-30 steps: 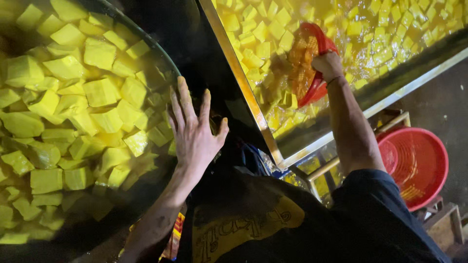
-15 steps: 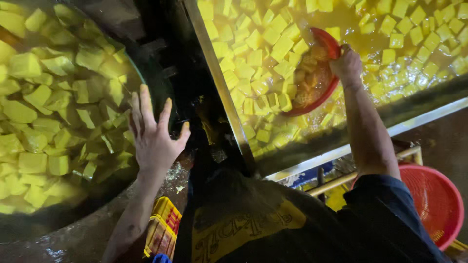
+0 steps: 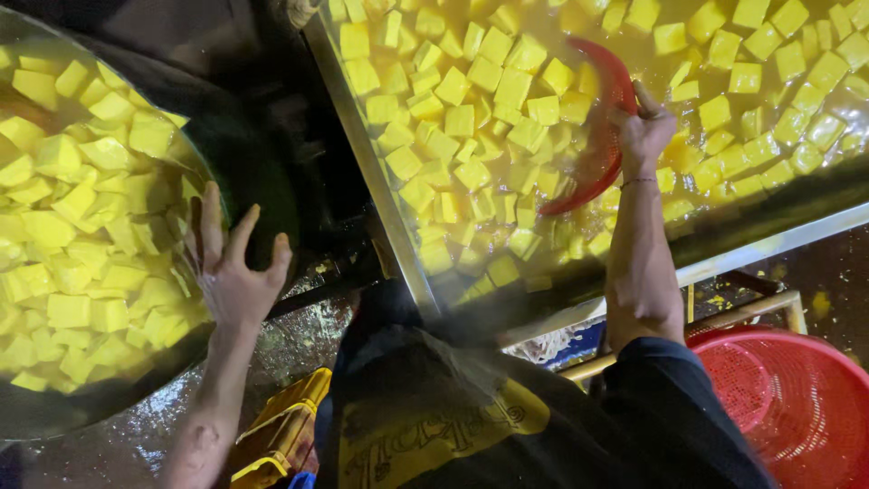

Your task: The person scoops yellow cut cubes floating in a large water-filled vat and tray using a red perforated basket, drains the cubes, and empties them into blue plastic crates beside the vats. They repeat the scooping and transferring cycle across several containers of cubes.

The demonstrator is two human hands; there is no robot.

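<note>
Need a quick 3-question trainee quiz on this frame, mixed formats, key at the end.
1. True or false: the right hand holds a red scoop in the steel tray of yellow cubes.
2. The left hand rests on: A) the red basket B) the rim of the round pan C) the yellow crate.
3. Fill in: the red basket sits at the lower ____ of the view.

Key: 1 true; 2 B; 3 right.

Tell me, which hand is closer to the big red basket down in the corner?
Right. The right hand holds a red scoop in the tank above the red basket; the left hand is far across, on the round pan's rim.
</note>
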